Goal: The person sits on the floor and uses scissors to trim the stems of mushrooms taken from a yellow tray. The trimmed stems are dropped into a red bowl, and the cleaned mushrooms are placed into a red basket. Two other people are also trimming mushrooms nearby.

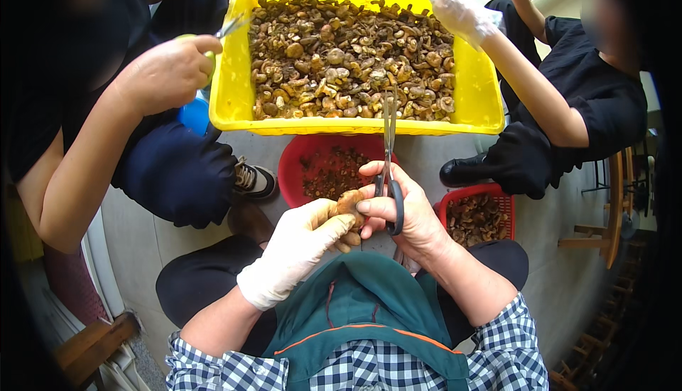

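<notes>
My left hand (298,244), in a pale glove, grips a brown mushroom (349,204) in front of my apron. My bare right hand (407,212) holds black-handled scissors (391,124) with the blades pointing away from me; its thumb and fingertips also touch the mushroom. The blade tips overlap the near rim of a yellow plastic tub (341,126) in the view. Many brown mushrooms (335,56) fill that tub. Below its near edge, a red basin (293,167) holds small dark trimmings (333,172). My hands partly hide the basin.
A red plastic basket (510,215) of mushrooms stands on the floor by my right knee. At left, a person's hand (165,74) holds scissors with green handles. A white-gloved hand (461,12) of another person is at the tub's right rim. A wooden stool (613,215) stands far right.
</notes>
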The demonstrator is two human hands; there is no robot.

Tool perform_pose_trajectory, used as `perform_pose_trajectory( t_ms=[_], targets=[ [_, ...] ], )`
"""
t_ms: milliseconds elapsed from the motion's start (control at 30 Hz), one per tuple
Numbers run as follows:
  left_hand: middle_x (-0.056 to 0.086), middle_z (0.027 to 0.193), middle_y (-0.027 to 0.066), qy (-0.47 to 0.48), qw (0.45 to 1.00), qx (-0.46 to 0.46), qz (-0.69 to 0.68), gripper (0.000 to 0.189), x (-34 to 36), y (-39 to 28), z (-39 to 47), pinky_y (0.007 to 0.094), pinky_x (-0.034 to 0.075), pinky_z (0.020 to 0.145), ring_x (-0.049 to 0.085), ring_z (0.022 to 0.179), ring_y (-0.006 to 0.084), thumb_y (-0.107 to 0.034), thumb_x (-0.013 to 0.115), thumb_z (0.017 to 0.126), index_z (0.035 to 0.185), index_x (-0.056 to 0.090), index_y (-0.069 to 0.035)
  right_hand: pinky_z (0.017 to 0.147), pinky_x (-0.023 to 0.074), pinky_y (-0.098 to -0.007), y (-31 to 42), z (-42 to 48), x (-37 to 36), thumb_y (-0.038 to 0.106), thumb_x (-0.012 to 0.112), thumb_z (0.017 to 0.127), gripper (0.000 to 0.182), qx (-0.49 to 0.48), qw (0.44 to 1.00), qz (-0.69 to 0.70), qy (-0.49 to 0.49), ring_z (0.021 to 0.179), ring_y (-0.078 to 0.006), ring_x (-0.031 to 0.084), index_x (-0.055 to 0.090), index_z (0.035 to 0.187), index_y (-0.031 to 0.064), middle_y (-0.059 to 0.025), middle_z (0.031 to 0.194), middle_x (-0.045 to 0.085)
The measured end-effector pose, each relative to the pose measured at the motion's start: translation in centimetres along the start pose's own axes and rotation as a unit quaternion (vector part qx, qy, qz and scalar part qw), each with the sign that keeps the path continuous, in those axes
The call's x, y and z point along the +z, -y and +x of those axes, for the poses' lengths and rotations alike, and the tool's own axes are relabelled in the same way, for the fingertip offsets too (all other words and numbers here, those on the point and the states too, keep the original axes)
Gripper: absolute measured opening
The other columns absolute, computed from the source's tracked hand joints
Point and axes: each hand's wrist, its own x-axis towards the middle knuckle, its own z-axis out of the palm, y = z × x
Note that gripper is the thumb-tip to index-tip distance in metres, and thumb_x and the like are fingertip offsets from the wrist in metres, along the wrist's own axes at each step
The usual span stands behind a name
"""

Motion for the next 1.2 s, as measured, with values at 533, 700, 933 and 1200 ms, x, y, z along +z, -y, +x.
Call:
perform_pose_trajectory(
  t_ms=[533, 700, 933, 1200],
  targets=[
    [0.072, 0.089, 0.0079, -0.040, 0.999, 0.028, 0.013, 0.022, -0.5, -1.3, -0.2, 0.0253, 0.053, 0.073, 0.067, 0.078, 0.0111, -0.019, 0.063, 0.103, 0.107, 0.066, 0.002, 0.067, 0.0647, -0.0327, 1.0, -0.7, 0.1, -0.003, 0.077, 0.082, 0.059, 0.031, 0.998, -0.033, 0.044, 0.083, -0.0172, 0.070, 0.052, 0.133, 0.0078, -0.0056, 0.104, 0.065],
    [0.070, 0.088, 0.0082, -0.025, 0.999, 0.013, -0.019, 0.028, -1.3, -0.7, 0.0, 0.0256, 0.052, 0.071, 0.066, 0.076, 0.0134, -0.025, 0.059, 0.104, 0.109, 0.066, 0.001, 0.070, 0.0644, -0.0315, 1.6, -1.0, -0.3, 0.002, 0.078, 0.082, 0.057, 0.054, 0.996, -0.002, 0.075, 0.082, -0.0153, 0.069, 0.053, 0.133, 0.0091, -0.0039, 0.104, 0.063],
    [0.069, 0.104, 0.0114, 0.002, 0.998, -0.008, -0.057, 0.044, -1.4, 0.0, 0.6, 0.0260, 0.051, 0.079, 0.068, 0.088, 0.0172, -0.034, 0.058, 0.105, 0.130, 0.056, 0.002, 0.072, 0.0651, -0.0316, 0.8, -0.4, 0.3, -0.001, 0.078, 0.083, 0.057, -0.054, 0.998, -0.028, 0.007, 0.085, -0.0171, 0.070, 0.052, 0.133, 0.0067, -0.0061, 0.103, 0.063],
    [0.071, 0.108, 0.0087, -0.039, 0.999, 0.015, -0.030, 0.034, -0.4, 0.3, 0.1, 0.0279, 0.055, 0.083, 0.066, 0.093, 0.0119, -0.012, 0.073, 0.094, 0.123, 0.063, 0.002, 0.061, 0.0615, -0.0258, 0.9, -0.6, 0.7, 0.006, 0.078, 0.089, 0.050, -0.026, 0.990, -0.140, -0.004, 0.080, -0.0131, 0.069, 0.053, 0.132, 0.0042, -0.0066, 0.097, 0.066]
  ],
)
